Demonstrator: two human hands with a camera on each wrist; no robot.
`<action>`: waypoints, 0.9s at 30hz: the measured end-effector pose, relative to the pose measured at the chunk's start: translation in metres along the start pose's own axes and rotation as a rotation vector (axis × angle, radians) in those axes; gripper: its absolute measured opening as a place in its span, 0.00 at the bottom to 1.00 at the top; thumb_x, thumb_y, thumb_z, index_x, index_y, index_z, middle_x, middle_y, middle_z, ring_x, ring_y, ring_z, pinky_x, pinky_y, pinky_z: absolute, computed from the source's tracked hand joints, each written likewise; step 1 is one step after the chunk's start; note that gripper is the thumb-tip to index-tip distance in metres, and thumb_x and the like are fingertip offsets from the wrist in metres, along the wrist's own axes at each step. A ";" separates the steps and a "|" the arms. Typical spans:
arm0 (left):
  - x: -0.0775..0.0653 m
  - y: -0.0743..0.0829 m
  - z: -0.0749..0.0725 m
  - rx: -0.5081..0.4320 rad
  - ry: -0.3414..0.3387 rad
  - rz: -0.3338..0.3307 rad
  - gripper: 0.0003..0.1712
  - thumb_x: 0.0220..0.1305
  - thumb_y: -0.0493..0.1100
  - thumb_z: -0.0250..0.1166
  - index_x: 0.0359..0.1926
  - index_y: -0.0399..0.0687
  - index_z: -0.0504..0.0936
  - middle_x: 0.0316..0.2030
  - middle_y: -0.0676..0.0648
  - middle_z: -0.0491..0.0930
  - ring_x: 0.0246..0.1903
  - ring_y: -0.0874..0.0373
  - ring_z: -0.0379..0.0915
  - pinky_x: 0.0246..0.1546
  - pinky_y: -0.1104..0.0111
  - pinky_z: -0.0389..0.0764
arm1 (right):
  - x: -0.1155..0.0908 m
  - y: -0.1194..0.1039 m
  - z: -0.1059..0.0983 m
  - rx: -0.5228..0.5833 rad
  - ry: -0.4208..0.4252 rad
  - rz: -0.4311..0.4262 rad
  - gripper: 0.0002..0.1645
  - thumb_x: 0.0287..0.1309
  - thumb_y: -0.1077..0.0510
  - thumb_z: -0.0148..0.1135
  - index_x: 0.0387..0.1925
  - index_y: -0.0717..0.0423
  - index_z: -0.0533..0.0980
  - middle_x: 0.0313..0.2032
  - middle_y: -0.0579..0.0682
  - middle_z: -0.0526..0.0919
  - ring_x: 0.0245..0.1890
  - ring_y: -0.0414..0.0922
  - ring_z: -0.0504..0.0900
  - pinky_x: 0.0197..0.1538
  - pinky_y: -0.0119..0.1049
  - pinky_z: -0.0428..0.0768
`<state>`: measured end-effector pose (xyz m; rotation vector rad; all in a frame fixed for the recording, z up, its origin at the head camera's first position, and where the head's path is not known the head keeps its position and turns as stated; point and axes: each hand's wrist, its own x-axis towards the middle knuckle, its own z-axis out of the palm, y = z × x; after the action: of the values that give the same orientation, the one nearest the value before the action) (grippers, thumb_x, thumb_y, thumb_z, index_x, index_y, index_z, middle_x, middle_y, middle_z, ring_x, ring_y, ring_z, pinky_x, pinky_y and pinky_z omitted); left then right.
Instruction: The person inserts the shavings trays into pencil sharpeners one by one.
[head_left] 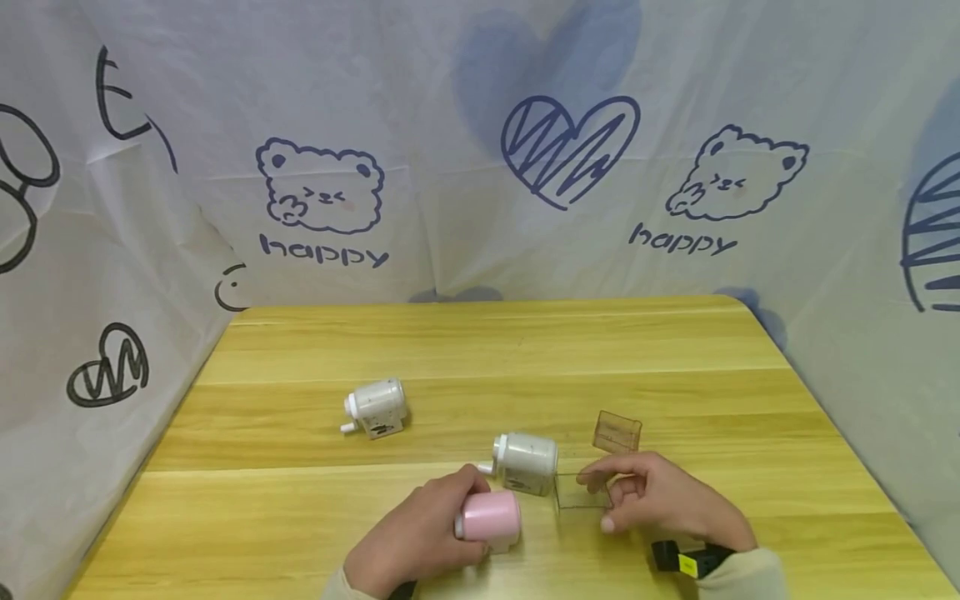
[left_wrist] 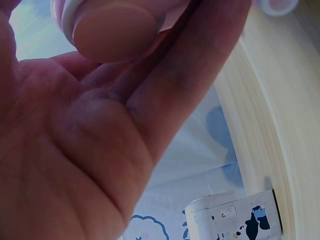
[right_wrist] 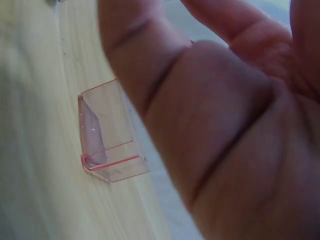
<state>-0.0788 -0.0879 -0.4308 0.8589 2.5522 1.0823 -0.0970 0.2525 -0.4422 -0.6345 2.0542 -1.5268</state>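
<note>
My left hand (head_left: 427,525) grips a pink pencil sharpener (head_left: 491,517) low over the table, thumb in front and fingers behind; its round end (left_wrist: 115,32) shows above the palm. Just behind it stands a grey-white crank pencil sharpener (head_left: 528,462) with its handle to the left. My right hand (head_left: 660,496) is at the right end of a clear drawer (head_left: 573,492), fingers loosely bent over it and thumb apart in front. Beyond those fingers lies a reddish see-through drawer (head_left: 617,432), also visible beside the hand as an open box (right_wrist: 107,125).
Another grey-white crank sharpener (head_left: 378,408) stands farther back on the left, its printed side (left_wrist: 240,220) visible in the left wrist view. All stand on a wood-grain table (head_left: 300,342). A printed cloth (head_left: 435,192) hangs behind and along the sides.
</note>
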 end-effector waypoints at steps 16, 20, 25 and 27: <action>-0.001 -0.002 0.000 -0.002 0.003 0.020 0.26 0.45 0.45 0.70 0.46 0.58 0.71 0.33 0.60 0.73 0.29 0.66 0.69 0.30 0.70 0.72 | 0.011 0.003 0.016 -0.067 -0.127 0.060 0.27 0.53 0.55 0.68 0.55 0.55 0.74 0.25 0.51 0.78 0.21 0.36 0.71 0.26 0.33 0.74; -0.001 -0.001 0.000 -0.007 0.005 0.020 0.26 0.44 0.45 0.71 0.46 0.58 0.71 0.33 0.60 0.73 0.28 0.66 0.69 0.30 0.70 0.72 | 0.015 0.003 0.021 -0.054 -0.136 0.053 0.29 0.50 0.56 0.71 0.54 0.55 0.74 0.36 0.57 0.80 0.22 0.37 0.73 0.26 0.33 0.75; 0.000 -0.002 0.000 -0.001 0.005 0.019 0.26 0.44 0.45 0.71 0.47 0.58 0.71 0.33 0.60 0.73 0.29 0.65 0.69 0.31 0.70 0.72 | 0.017 0.003 0.024 -0.031 -0.132 0.072 0.30 0.47 0.56 0.72 0.54 0.54 0.75 0.46 0.60 0.78 0.23 0.38 0.76 0.27 0.35 0.76; 0.000 -0.002 0.000 -0.002 0.004 0.019 0.26 0.44 0.45 0.71 0.47 0.58 0.71 0.33 0.60 0.73 0.29 0.65 0.69 0.31 0.70 0.72 | 0.018 0.003 0.025 -0.028 -0.126 0.080 0.30 0.47 0.56 0.72 0.54 0.54 0.75 0.46 0.60 0.78 0.24 0.39 0.77 0.27 0.35 0.77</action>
<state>-0.0794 -0.0890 -0.4322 0.8827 2.5512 1.0929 -0.0947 0.2235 -0.4534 -0.6351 1.9850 -1.3801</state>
